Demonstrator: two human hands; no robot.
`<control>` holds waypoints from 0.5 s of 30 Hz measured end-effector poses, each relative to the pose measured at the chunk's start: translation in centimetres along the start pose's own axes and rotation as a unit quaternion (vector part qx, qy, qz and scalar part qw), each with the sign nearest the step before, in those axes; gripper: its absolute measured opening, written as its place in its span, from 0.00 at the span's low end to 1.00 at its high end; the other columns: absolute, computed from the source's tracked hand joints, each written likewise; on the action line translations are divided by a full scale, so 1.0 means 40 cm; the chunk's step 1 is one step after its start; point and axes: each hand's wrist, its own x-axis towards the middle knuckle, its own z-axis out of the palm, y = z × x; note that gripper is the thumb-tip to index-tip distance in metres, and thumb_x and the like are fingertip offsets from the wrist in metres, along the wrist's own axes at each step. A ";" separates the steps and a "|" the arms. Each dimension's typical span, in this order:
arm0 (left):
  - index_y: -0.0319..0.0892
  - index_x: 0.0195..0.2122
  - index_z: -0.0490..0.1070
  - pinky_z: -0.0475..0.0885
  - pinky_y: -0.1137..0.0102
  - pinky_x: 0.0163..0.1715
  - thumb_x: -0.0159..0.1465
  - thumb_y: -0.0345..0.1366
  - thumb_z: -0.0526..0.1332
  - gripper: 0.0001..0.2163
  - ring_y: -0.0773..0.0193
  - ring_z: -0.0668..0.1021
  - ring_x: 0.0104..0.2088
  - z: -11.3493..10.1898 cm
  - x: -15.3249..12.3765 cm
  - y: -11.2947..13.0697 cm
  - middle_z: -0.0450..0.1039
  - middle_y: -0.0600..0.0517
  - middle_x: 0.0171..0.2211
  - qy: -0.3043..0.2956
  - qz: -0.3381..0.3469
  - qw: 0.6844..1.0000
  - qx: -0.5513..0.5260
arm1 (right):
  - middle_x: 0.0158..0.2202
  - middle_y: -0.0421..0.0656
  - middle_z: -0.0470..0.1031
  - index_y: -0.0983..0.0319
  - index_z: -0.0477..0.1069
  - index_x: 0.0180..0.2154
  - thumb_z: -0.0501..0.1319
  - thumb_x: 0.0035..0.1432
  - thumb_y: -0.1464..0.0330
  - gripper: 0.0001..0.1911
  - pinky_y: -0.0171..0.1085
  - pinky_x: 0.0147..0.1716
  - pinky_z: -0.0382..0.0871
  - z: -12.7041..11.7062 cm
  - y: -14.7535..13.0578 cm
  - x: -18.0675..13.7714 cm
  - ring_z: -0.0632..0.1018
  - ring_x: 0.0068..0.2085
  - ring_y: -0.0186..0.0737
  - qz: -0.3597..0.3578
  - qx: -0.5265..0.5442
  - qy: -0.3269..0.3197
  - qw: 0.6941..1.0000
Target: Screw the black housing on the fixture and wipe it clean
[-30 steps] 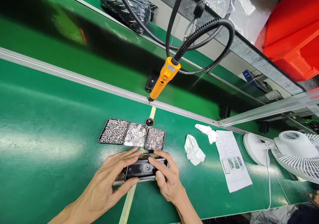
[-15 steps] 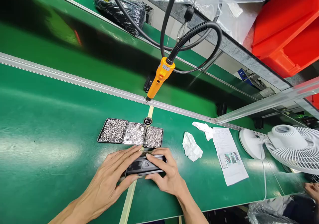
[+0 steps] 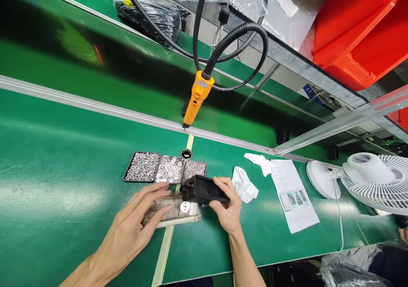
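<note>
The black housing [image 3: 204, 190] has come up off the clear fixture [image 3: 174, 209]: right hand [image 3: 228, 208] grips it tilted above the green bench [image 3: 63, 168], left hand [image 3: 134, 225], fingers spread, steadies the fixture. Lifted free; screw trays [image 3: 165, 171] and hanging orange screwdriver [image 3: 194, 102] untouched.

Three trays [image 3: 165, 170] lie behind the fixture [image 3: 174, 210]; paper [image 3: 293, 193] lies right.

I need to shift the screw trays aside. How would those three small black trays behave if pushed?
The three black trays are shallow and brim-full of loose metal parts, so they are probably heavy for their size, and a jolt may spill pieces. They sit edge to edge but look separate, so a push at one end might fan them apart.
</note>
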 end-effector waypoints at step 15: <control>0.45 0.44 0.73 0.65 0.58 0.48 0.76 0.29 0.55 0.08 0.51 0.73 0.54 0.055 0.052 0.042 0.73 0.48 0.50 -0.074 0.123 0.979 0.144 | 0.49 0.45 0.73 0.51 0.75 0.61 0.69 0.63 0.52 0.27 0.43 0.46 0.74 0.007 0.043 -0.013 0.76 0.49 0.45 0.019 -0.012 0.040 0.999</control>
